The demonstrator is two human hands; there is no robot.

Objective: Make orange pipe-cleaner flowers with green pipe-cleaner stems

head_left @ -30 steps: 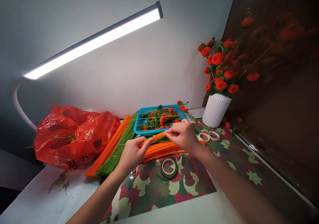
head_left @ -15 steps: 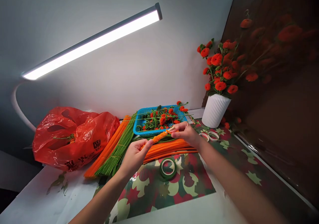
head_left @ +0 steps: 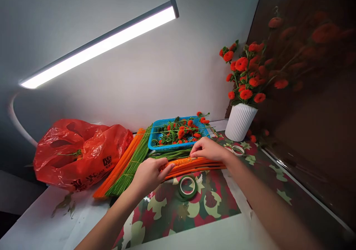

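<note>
Orange, fuzzy, spiral-wound strip [head_left: 181, 162] is being held over straight, fuzzy orange stems [head_left: 202, 164] by the left hand [head_left: 150, 173] and right hand [head_left: 209, 149], fingers being clamped on its ends.

The bag [head_left: 94, 146] is glossy plastic; orange stems [head_left: 203, 164], matt.

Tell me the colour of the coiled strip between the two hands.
The coiled strip is orange, as the head view shows.
</note>
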